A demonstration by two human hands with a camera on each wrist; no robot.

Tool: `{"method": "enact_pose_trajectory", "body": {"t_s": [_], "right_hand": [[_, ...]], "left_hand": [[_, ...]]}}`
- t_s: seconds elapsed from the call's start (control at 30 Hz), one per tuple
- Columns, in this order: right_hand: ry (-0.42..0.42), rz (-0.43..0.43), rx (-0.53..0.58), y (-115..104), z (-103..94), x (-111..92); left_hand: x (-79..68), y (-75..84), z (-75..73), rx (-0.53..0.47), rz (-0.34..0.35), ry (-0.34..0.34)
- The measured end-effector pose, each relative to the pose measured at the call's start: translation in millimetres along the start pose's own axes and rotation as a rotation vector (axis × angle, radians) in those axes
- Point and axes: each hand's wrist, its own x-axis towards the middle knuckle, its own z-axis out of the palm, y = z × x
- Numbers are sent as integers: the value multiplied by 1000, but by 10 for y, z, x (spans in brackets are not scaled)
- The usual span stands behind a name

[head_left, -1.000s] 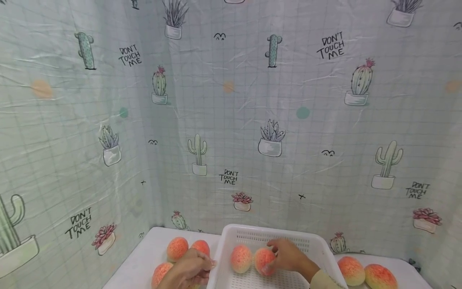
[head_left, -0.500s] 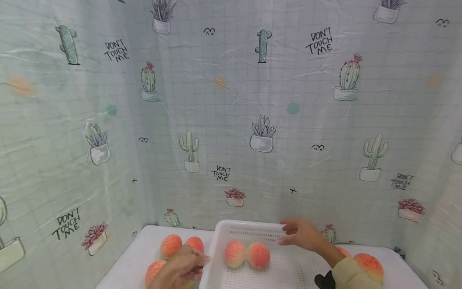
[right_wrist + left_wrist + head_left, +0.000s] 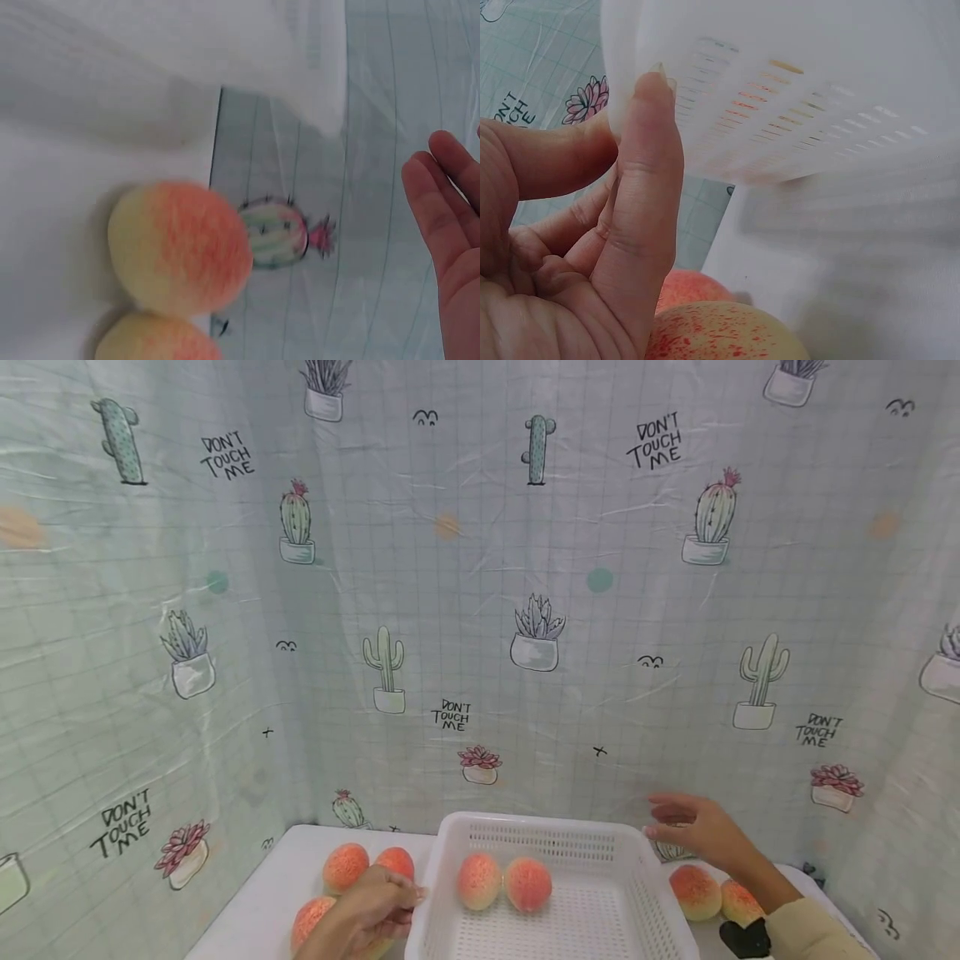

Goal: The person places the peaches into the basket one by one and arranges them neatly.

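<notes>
A white plastic basket (image 3: 600, 914) with slotted walls holds two peaches, one (image 3: 478, 882) near its left wall and another (image 3: 528, 884) right beside it. My left hand (image 3: 375, 902) pinches the basket's left rim between thumb and fingers; the left wrist view shows the index finger (image 3: 645, 180) along the outside of the wall (image 3: 832, 52). Beyond the basket's right side, my right hand (image 3: 693, 827) is raised with nothing in it, fingers relaxed. Below it on the table lie two more peaches, one (image 3: 694, 892) by the basket and one (image 3: 741, 903) partly behind the forearm.
Several peaches lie left of the basket, including one at the back (image 3: 346, 867) and one (image 3: 311, 920) partly covered by my left arm. The white table (image 3: 255, 893) ends at a hanging sheet (image 3: 480, 568) printed with cacti, which rises behind and beside it.
My right hand has let go of the right-hand peach inside the basket, risen, and moved right over the basket's edge. My left hand keeps its pinch on the rim. The head view has shifted slightly.
</notes>
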Motion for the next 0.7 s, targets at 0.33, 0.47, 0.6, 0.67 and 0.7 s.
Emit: {"method": "enact_pose_trajectory", "body": {"t_s": [0.33, 0.47, 0.6, 0.67, 0.7], "right_hand": [[77, 136, -118, 550, -355, -192], [121, 281, -145, 857, -360, -290], [210, 467, -126, 1133, -213, -419], [254, 544, -114, 1227, -107, -466], [269, 576, -110, 1263, -55, -484]], "left_hand": [[4, 5, -11, -27, -21, -2], [4, 0, -7, -19, -17, 2], [0, -2, -10, -23, -10, -2], [-4, -1, -13, -25, -11, -6], [-3, -3, -14, -25, -9, -10]]}}
